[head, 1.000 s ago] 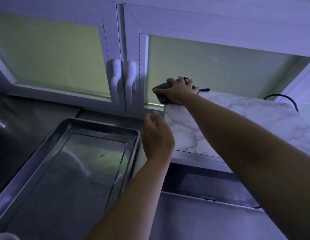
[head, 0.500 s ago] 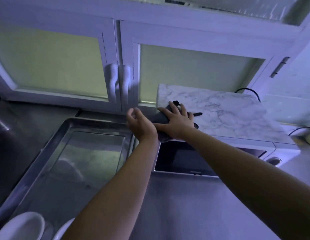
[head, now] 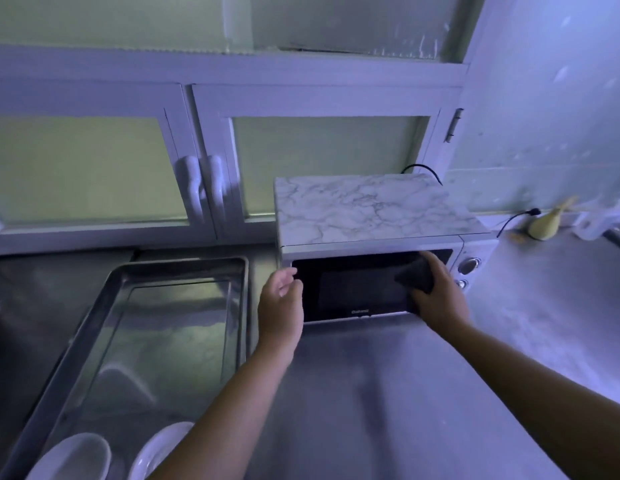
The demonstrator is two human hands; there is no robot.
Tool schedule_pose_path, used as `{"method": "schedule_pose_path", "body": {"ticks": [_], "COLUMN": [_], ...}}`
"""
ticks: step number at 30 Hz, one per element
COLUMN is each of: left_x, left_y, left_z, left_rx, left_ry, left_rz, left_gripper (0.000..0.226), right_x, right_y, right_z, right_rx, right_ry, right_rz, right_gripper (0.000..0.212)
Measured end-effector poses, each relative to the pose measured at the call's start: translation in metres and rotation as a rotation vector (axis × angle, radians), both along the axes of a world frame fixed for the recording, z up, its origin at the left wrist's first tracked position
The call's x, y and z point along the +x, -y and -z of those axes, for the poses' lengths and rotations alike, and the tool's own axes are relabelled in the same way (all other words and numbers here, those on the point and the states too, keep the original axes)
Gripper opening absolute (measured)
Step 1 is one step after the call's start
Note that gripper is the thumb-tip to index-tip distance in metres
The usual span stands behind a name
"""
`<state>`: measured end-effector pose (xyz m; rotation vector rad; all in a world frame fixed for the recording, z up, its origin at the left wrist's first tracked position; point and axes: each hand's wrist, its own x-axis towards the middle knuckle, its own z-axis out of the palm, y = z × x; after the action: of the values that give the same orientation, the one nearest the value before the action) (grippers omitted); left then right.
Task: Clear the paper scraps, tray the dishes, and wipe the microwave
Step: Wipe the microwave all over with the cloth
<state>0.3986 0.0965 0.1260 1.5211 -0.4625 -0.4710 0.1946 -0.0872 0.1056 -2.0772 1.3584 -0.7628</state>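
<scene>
The microwave stands on the steel counter with a marble-patterned top and a dark glass door. My right hand holds a dark cloth against the right part of the door. At the door's left edge hovers my left hand, its fingers relaxed and holding nothing. Left of the microwave lies a large metal tray, and two white dishes sit at its near end.
White cabinet doors with frosted panes and two handles rise behind the counter. A black cable runs behind the microwave. At the far right sit a yellowish object and a plugged cord. The steel counter stretches in front.
My right hand has brought the cloth down from the microwave's marble top to its front door. My left hand dropped to the door's left edge. The view pulled back.
</scene>
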Motion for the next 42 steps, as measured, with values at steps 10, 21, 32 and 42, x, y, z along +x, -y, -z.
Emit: {"method": "schedule_pose_path", "body": {"ticks": [10,21,32,42], "left_x": [-0.094,-0.136,-0.143,-0.063], "left_y": [-0.01,0.001,0.004,0.01], "left_z": [0.005,0.008,0.025,0.014], "left_rx": [0.183,0.348,0.155,0.449], "left_ry": [-0.294,-0.474,-0.786,-0.028], "left_rz": [0.922,0.719,0.371,0.395], "left_gripper": [0.031,0.014,0.016,0.012], "right_x": [-0.094,-0.134,-0.089,-0.042], "right_y": [-0.105,-0.078,-0.083,-0.049], "right_z": [-0.03,-0.002,0.051,0.045], "right_rx": [1.177,1.472,1.339,1.04], "right_ry": [0.934,1.089,1.274,0.954], "right_rz": [-0.291,-0.294,-0.177,0.339], "right_gripper": [0.054,0.069,0.052,0.021]}}
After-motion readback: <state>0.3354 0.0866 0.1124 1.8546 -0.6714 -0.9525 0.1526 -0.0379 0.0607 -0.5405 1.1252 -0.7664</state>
